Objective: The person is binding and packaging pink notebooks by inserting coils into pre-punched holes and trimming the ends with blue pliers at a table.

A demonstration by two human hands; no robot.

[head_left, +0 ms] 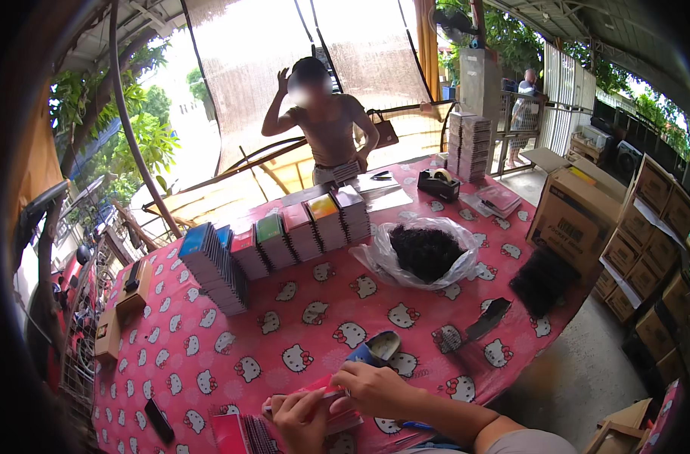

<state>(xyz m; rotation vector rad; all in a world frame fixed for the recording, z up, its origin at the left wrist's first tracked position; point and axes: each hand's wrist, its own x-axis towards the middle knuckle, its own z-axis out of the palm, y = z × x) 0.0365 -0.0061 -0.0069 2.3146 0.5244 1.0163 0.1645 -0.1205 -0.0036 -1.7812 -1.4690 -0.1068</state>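
Observation:
At the table's near edge, my left hand [299,420] is closed around the near side of a small stack of red-covered notebooks [346,421]. My right hand [376,390] pinches the far edge of the same stack, its fingers bent. Beside my left hand lie more red notebooks [235,431] with dark spiral bindings. Just beyond my right hand sits a blue, round open container [376,348] with something pale inside. Farther right are a small bunch of black coils [447,338] and a dark strip [489,319].
Notebook stacks [326,219] with coloured covers line the table's far side. A plastic bag [367,257] holds a black tangled heap. A tape dispenser [439,184], black bundles [542,280], cardboard boxes [572,219] and a phone [159,421] lie around. Another person [326,132] stands opposite.

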